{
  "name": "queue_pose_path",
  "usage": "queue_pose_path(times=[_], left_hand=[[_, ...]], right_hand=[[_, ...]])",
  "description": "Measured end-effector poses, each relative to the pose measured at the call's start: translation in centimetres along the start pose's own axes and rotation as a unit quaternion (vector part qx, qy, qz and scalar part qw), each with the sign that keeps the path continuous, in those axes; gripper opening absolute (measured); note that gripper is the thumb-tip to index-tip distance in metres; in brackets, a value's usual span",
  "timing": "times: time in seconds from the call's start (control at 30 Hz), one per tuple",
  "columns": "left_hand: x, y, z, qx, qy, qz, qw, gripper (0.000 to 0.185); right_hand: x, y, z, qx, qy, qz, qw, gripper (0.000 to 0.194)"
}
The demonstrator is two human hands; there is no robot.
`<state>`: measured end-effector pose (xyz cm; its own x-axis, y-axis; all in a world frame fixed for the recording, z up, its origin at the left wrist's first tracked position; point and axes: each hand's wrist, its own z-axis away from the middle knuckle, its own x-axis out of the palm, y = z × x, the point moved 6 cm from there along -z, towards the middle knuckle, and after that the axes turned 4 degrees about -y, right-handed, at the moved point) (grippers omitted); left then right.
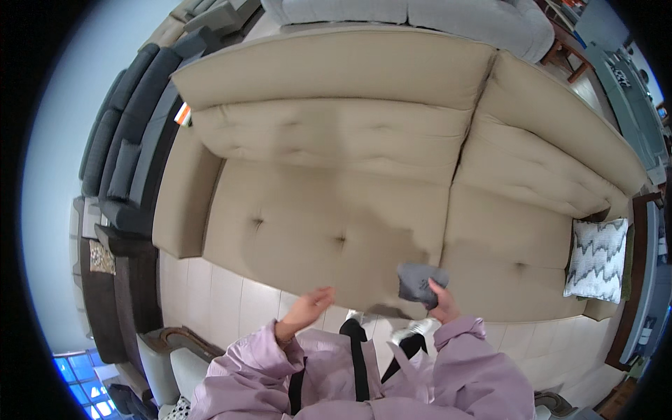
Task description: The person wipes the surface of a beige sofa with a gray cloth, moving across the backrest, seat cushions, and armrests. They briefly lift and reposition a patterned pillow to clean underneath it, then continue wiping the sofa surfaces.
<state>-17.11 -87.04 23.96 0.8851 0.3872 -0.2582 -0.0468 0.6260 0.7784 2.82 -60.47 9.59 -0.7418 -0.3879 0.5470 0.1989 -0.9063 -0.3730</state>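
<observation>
A folded grey cloth (pixel 419 283) is pinched in my right hand (pixel 445 303), just above the front edge of a beige tufted sofa (pixel 325 205). The thumb lies on top of the cloth. My left hand (pixel 308 312) holds nothing and hovers near the sofa's front edge, its fingers loosely extended. Dark shadows fall across the seat and backrest. A seam divides the sofa into a wide left section and a narrower right section. At the right end rests a white and grey patterned cushion (pixel 597 260).
Dark grey sofas (pixel 152 131) stand to the left, with a dark brown sofa (pixel 118 299) nearer. Behind the beige sofa is a light grey sofa (pixel 362 10). A carved-wood armchair (pixel 178 341) sits at lower left. Pale tiles (pixel 226 281) cover the floor. A dark-framed piece (pixel 632 299) borders the right end.
</observation>
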Motion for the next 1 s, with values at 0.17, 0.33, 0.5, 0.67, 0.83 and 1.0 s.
queue_pose_path(times=[0.17, 0.33, 0.5, 0.67, 0.83, 1.0], left_hand=[[-5.1, -3.7, 7.5, -0.005, 0.174, 0.073, 0.982, 0.030], [-1.5, -3.4, 10.4, 0.028, 0.085, 0.047, 0.995, 0.033], [-0.9, -1.2, 11.0, 0.038, 0.033, 0.080, 0.995, 0.034], [-5.6, -0.6, 10.6, 0.083, 0.035, 0.067, 0.994, 0.034], [-14.5, -1.1, 11.1, 0.138, 0.080, -0.019, 0.987, 0.034], [-26.3, -2.5, 10.8, 0.163, 0.105, -0.010, 0.981, 0.033]], right_hand=[[0.3, -1.1, 1.4, -0.015, 0.005, 0.028, 0.999, 0.024], [-0.1, -3.2, 2.3, -0.101, 0.001, -0.008, 0.995, 0.036], [1.3, -4.1, 3.8, -0.157, -0.012, -0.027, 0.987, 0.043], [2.5, -5.4, 4.3, -0.228, 0.030, 0.024, 0.973, 0.044], [8.3, -6.6, 4.4, -0.317, 0.083, 0.043, 0.944, 0.040], [17.1, -6.7, 1.7, -0.357, 0.081, 0.018, 0.930, 0.042]])
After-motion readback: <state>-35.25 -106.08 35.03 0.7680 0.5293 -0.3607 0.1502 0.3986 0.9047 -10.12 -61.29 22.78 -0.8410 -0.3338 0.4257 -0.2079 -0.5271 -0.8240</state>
